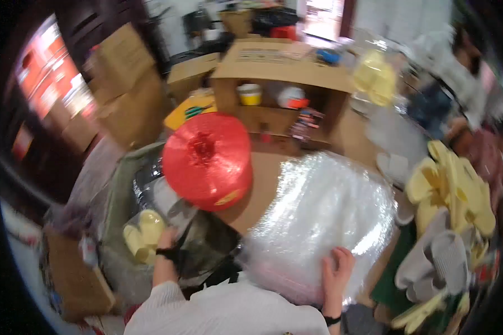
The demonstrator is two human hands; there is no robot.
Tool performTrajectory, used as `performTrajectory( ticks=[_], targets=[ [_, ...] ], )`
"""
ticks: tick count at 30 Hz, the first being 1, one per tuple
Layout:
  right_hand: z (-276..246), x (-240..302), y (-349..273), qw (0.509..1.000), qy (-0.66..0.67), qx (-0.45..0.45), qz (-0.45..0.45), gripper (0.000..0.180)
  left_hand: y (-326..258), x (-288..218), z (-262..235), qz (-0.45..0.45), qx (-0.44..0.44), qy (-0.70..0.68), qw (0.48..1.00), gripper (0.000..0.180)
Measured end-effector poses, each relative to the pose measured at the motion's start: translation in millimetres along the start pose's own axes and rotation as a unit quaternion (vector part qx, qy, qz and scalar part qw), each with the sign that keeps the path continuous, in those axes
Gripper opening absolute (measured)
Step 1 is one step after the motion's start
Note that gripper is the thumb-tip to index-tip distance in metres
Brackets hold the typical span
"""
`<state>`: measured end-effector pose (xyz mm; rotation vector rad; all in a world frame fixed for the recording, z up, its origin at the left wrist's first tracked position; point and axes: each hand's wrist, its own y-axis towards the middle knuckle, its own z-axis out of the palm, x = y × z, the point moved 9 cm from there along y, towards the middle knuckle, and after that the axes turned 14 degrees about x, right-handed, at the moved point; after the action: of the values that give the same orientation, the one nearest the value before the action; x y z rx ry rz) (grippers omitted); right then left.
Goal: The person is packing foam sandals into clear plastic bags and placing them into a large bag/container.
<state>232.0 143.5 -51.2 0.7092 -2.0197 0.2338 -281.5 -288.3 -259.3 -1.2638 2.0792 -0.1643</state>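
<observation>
Right hand (pixel 336 274) gripping bubble-wrap bundle (pixel 318 218) edge, red twine spool (pixel 208 160) beside

Bright indoor light, soft throughout with motion blur

White glare glints off the clear plastic bundle (pixel 318 223) at centre; the red twine spool (pixel 208 160) is evenly lit. Cardboard boxes (pixel 285 67) behind are smeared, the rim bends and falls to black, and shadows are weak and diffuse.
</observation>
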Motion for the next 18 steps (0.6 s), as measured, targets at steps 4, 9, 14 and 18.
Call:
performTrajectory(
  ticks=[4,9,14,18],
  targets=[
    [-7,-3,1,0.998,-0.064,-0.023,-0.016,0.034,-51,-162,-110,-0.200,-0.103,0.249,0.942,0.049],
    [-8,0,1,0.992,-0.104,-0.064,-0.022,0.033,-132,-397,-115,0.258,-0.142,-0.111,0.949,0.014],
    [-12,1,-7,0.993,-0.095,-0.038,-0.053,0.035,-185,-529,52,0.603,0.090,0.120,0.783,0.047],
    [-41,16,-22,0.998,-0.009,-0.013,-0.053,0.033,-178,-548,147,0.656,0.128,0.229,0.708,0.058]
  ],
)
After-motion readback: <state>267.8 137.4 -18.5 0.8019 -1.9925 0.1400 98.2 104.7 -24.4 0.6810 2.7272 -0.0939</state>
